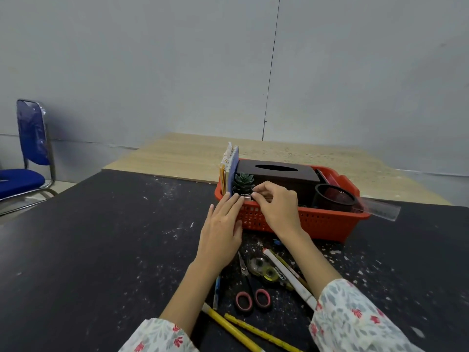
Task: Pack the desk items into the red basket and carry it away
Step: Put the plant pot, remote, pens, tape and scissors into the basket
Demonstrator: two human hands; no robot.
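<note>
A red basket [319,222] stands on the black desk. Inside are upright notebooks [229,166], a dark tissue box [279,174], a black mesh cup [335,198], a clear ruler [380,208] sticking out over the right rim, and a small succulent plant [243,182] at the near left corner. My right hand [275,208] pinches the plant's pot at the basket's front rim. My left hand [223,229] lies flat with straight fingers against the basket's front wall below the plant. Scissors [250,285], a tape dispenser [264,268], a white marker [289,278] and yellow pencils [236,329] lie near me.
A blue pen [217,292] lies under my left forearm. The black desk [101,250] spreads wide to the left; a wooden table [177,156] adjoins it behind. A blue chair [28,158] stands at far left by the grey wall.
</note>
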